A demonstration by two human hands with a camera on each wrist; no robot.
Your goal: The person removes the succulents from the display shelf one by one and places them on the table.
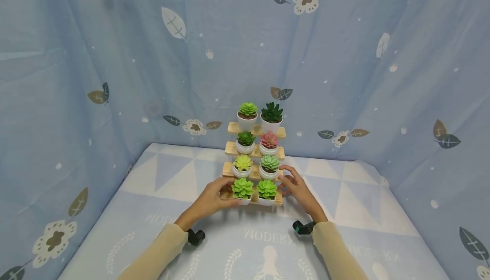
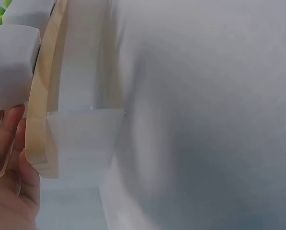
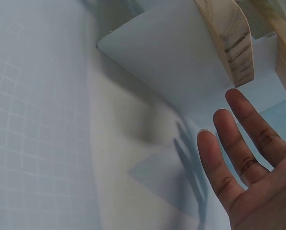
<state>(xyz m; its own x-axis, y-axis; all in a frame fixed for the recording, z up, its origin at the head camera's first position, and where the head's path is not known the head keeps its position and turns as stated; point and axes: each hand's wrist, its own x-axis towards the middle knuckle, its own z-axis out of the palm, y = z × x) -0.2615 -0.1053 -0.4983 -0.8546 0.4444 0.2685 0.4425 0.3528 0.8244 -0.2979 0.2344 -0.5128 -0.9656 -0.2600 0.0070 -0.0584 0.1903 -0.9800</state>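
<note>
Tiered wooden stand point(image 1: 256, 172) stood near far edge of patterned tabletop point(image 1: 214, 237), between far corners; blue leaf-print cloth point(image 1: 229, 63) hung behind. Left hand point(image 1: 214, 195) pinched white pot point(image 2: 11, 67), stand's lower-left corner; right hand point(image 1: 299, 190) spread wide beside right edge.

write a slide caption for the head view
Left hand pinching the bottom-left pot on a four-tier stand of eight potted plants, right hand beside its right edge.
</note>
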